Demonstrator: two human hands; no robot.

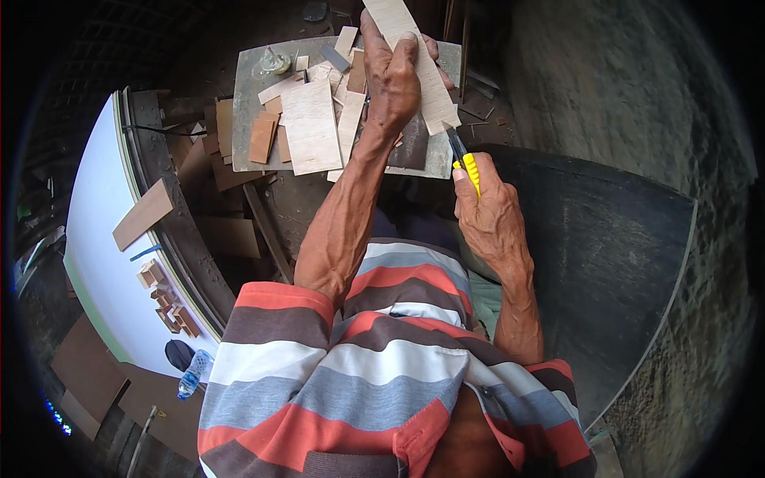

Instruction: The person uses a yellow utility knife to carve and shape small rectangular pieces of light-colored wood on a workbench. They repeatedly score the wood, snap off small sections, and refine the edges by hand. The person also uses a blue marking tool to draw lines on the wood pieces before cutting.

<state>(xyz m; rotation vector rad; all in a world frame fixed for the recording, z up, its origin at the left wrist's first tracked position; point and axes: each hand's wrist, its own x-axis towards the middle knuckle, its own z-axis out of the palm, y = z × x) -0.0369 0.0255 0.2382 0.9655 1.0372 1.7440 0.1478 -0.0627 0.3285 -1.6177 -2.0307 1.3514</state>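
Observation:
My left hand (394, 76) is closed round a long pale strip of thin plywood (414, 64), thumb on its face and fingers behind it. The strip is held up at a slant over the work table. In my right hand (492, 211) is a yellow and black utility knife (468, 163), gripped by the handle. Its tip meets the lower end of the strip; whether it cuts into the wood I cannot tell. Beneath lie a larger pale plywood sheet (311, 127) and several brown wood pieces (263, 137).
The small work table (245, 88) also bears a glass jar (275, 60) and a grey block (335, 57). On the left stands a white board (103, 231) with small wooden blocks (167, 299) and a plastic bottle (194, 374). A dark panel (598, 263) stands at my right, near a rough wall (598, 80).

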